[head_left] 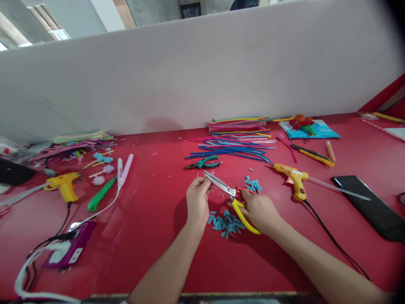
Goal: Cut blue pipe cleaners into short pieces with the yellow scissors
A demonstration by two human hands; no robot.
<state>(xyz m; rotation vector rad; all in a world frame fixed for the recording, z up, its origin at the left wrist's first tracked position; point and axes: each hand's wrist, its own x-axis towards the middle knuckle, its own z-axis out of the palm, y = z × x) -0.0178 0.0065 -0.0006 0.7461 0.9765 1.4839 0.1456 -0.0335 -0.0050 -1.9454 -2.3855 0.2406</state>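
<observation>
My right hand (260, 210) is closed around the yellow handle of a pair of scissors (224, 185), whose blades point up and to the left. A thin red part shows beside the fingers; I cannot tell what it belongs to. At the blade tips, my left hand (198, 199) is closed in a pinch, and what its fingers hold is too small to make out. Between my wrists lies a pile of short blue fuzzy pieces (228, 224). A smaller heap of blue pieces (253, 184) sits just beyond my right hand.
Teal-handled pliers (202, 163) lie beyond my hands, before blue pipe cleaners (228, 151) and a pink bundle (237, 125). On the right are a yellow glue gun (295, 179) and black phone (367, 204); on the left, another glue gun (65, 185) and a purple power strip (74, 245).
</observation>
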